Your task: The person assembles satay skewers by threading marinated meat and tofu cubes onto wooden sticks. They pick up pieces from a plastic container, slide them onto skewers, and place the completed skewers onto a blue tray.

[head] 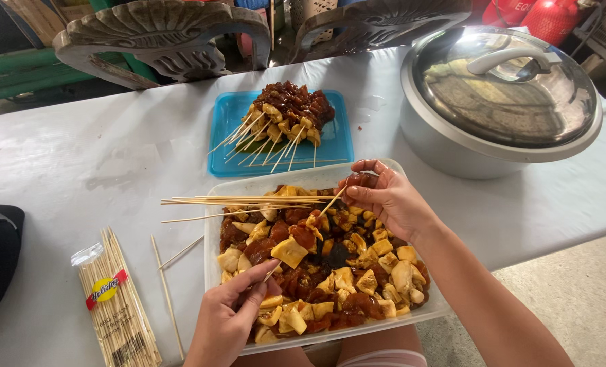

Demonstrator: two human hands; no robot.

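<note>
My left hand (pixel 225 316) pinches the lower end of a bamboo skewer (pixel 323 211) at the near left corner of a clear plastic tub (pixel 211 261). The tub is full of marinated meat chunks (pixel 337 272), brown and pale yellow. The skewer slants up and right over the meat. At its upper tip my right hand (pixel 388 200) grips a dark meat piece (pixel 361 180), held against the point above the tub's far edge. Several bare skewers (pixel 235 202) lie across the tub's far left rim.
A blue tray (pixel 225 146) behind the tub holds finished meat skewers (pixel 289 112). A big metal pot with a glass lid (pixel 503 88) stands at the back right. A pack of skewers (pixel 116 306) and two loose sticks (pixel 166 295) lie to the left. Chairs stand beyond the table.
</note>
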